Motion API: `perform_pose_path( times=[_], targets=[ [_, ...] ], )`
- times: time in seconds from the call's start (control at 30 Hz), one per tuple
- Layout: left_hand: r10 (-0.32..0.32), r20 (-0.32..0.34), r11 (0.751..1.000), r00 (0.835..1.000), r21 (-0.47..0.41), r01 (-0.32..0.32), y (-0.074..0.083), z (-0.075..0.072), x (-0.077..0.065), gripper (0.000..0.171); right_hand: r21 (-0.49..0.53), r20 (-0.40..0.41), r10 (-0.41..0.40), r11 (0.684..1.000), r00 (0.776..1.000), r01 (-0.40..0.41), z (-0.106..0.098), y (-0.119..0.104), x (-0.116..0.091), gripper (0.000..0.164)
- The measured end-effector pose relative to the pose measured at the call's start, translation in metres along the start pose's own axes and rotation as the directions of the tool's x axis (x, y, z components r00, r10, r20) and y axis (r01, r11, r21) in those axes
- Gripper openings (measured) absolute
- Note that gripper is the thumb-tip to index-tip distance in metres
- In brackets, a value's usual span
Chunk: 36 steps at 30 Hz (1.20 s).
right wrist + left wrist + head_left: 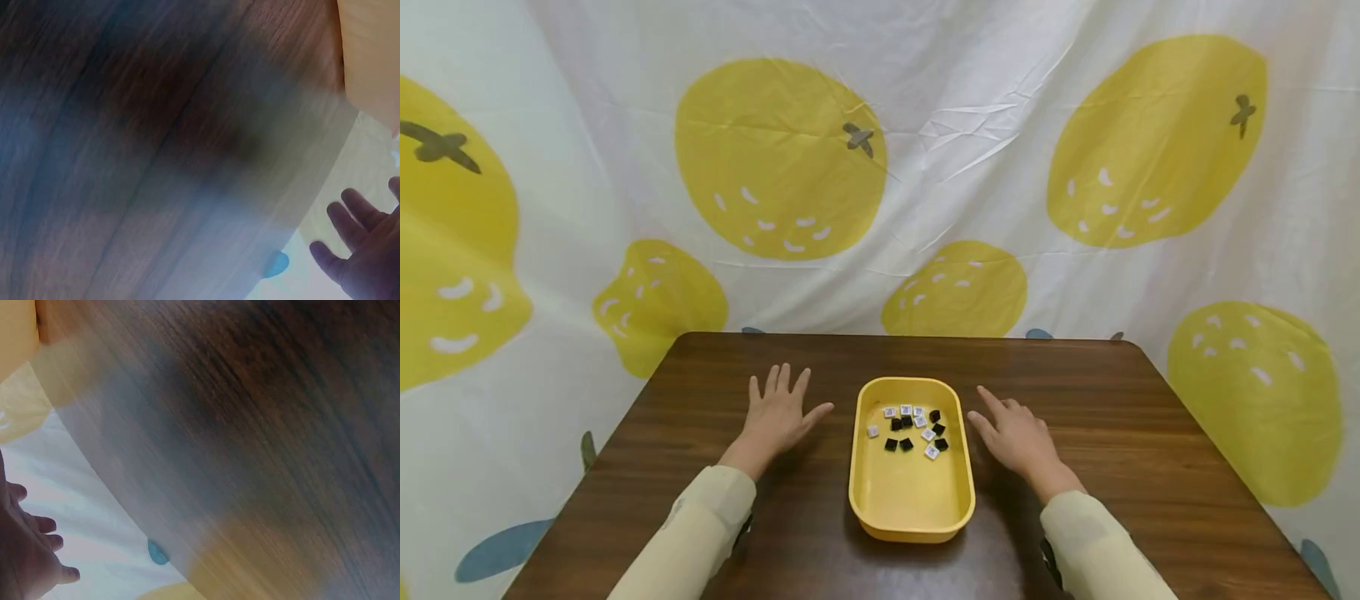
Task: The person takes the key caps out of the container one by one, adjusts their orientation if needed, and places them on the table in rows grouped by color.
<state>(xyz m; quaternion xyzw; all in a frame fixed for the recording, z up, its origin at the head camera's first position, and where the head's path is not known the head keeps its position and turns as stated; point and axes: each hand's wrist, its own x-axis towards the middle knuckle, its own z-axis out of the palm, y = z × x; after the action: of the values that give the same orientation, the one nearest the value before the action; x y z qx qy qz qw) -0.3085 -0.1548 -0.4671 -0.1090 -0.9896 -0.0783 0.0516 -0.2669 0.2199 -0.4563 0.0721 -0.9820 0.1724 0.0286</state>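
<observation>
Where the yellow plastic tray [913, 504] sits upright on the brown wood-grain table [808, 521], it lies between the two hands: from the left hand [777, 418] it is at between three and four o'clock, well apart, and from the right hand [1018, 435] at between eight and nine o'clock, much closer. The right thumb's tip comes just beside the rim; whether it touches cannot be told. Both hands are empty, the left with fingers straight and spread, the right with its index finger extended and the others relaxed

Rounded at its corners, the tray has its long axis running from twelve to six o'clock, one short end toward the person and the other toward the lemon-print cloth [970, 50]. Inside, the small white square tiles [931, 452] and small black square tiles [891, 445] gather in the twelve o'clock half, some squared to the tray's walls and some turned askew. One white tile stands off at ten o'clock by the wall, while a loose line of both colours runs down the side between one and three o'clock
</observation>
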Motion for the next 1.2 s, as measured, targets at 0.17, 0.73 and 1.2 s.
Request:
perform_pose_path(
  times=[0.17, 0.73, 1.2],
  targets=[
    [0.023, -0.054, 1.0, 0.998, -0.019, -0.024, 0.002, 0.0, 0.0, 0.082, 0.075, 0.007, -0.016, 0.997, 1.0, 0.016, 0.001, -0.002, -0.003, 0.057],
    [0.098, -0.149, 0.985, 0.984, -0.127, -0.117, 0.02, -0.007, 0.002, 0.072, 0.237, -0.062, -0.014, 0.971, 0.998, 0.029, 0.013, -0.015, -0.005, 0.043],
    [0.197, -0.152, 0.951, 0.969, -0.212, -0.226, 0.047, -0.005, -0.003, 0.056, 0.324, -0.026, 0.008, 0.946, 1.0, 0.001, 0.019, -0.018, -0.006, 0.045]
  ],
)
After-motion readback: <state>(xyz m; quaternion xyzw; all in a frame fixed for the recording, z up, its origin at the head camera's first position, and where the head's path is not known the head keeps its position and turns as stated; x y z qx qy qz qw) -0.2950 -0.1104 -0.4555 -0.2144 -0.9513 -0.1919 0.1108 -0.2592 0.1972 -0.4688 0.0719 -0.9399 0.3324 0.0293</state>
